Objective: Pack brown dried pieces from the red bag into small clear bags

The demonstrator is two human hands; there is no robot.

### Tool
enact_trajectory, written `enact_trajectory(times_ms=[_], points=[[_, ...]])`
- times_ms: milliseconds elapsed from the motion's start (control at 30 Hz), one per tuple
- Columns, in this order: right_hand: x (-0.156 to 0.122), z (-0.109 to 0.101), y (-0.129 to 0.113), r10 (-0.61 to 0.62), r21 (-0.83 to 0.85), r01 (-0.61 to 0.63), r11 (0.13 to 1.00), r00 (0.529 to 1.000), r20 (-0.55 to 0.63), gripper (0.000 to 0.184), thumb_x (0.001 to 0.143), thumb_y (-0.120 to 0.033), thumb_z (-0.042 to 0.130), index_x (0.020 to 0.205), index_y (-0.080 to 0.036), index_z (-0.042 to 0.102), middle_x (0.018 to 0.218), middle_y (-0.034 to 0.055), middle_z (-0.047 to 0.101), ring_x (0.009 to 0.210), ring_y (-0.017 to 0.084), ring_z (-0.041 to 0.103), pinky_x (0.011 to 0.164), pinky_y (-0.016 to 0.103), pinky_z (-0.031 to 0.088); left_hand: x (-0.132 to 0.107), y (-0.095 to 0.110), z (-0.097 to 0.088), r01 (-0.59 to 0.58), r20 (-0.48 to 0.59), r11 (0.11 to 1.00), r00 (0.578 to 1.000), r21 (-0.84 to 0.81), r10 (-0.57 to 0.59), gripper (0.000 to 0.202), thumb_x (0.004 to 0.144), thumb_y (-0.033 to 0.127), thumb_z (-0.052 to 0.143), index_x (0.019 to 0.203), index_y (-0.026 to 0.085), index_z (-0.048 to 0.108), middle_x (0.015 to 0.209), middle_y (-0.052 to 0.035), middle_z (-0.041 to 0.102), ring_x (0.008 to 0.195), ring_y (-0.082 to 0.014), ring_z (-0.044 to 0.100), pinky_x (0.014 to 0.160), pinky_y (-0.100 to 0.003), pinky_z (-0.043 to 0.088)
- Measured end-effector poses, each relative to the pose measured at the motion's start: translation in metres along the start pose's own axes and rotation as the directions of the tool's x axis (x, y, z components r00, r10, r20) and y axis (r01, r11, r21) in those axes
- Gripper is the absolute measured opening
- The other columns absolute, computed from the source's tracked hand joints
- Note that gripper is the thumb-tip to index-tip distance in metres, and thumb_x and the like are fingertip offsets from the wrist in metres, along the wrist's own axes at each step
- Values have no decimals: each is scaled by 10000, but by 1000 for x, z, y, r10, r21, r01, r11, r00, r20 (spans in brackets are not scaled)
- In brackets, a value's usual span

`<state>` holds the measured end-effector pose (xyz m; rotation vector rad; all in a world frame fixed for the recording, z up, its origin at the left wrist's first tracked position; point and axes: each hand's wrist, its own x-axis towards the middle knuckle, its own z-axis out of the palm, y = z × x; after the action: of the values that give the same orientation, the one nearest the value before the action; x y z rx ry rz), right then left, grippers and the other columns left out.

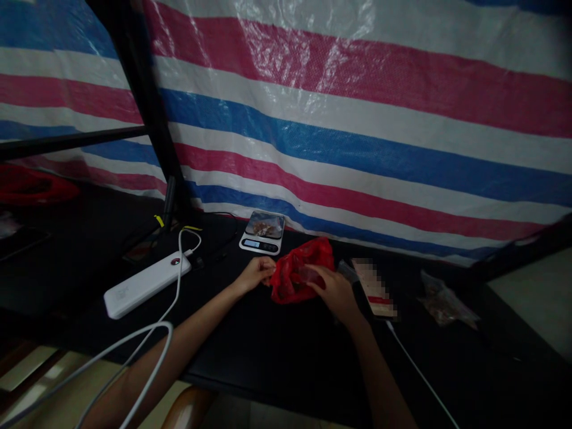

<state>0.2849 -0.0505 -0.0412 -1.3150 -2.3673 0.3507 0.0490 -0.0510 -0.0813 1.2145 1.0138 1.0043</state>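
At the far left, a red object [36, 185] is laid on a dark surface behind a black frame post [143, 95]. The background is closed off by a sheet [357, 113] striped in red, white and blue, by which light is reflected in its upper part. A black tabletop [268, 357] is extended across the dimly lit work area. On its left side, a white power bank [143, 286] is placed at an angle, with a white cable [172, 339] plugged in at its right end. Against the sheet, a digital scale [277, 246] is positioned, and a packet [266, 229] with brown contents is supported on its plate. Farther right, a phone [373, 289] is connected to a cable at its lower end, and a clear bag [444, 304] with brownish contents is laid near the right end.

A red bag [297, 262] is located between the hands, in front of and to the right of the scale. Its left edge is pinched by the left hand [254, 275]. Its right side is met by the right hand [335, 292], whose fingers are curved at the opening; whether anything is gripped there cannot be determined.
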Motion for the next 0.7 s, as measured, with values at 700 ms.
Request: enact_trajectory(times_ms=[700], points=[[-3,8,-12,-210,-205,224,953,974,89,360,824,-146,445,1169,-245,469,1133,52,557,1020,182,503,860,337,333,-18,17,15,-142,153,427,988,893,9,482,684,610,499,922,205,608,779,-36,655,738,-213,611,609,-232,379]])
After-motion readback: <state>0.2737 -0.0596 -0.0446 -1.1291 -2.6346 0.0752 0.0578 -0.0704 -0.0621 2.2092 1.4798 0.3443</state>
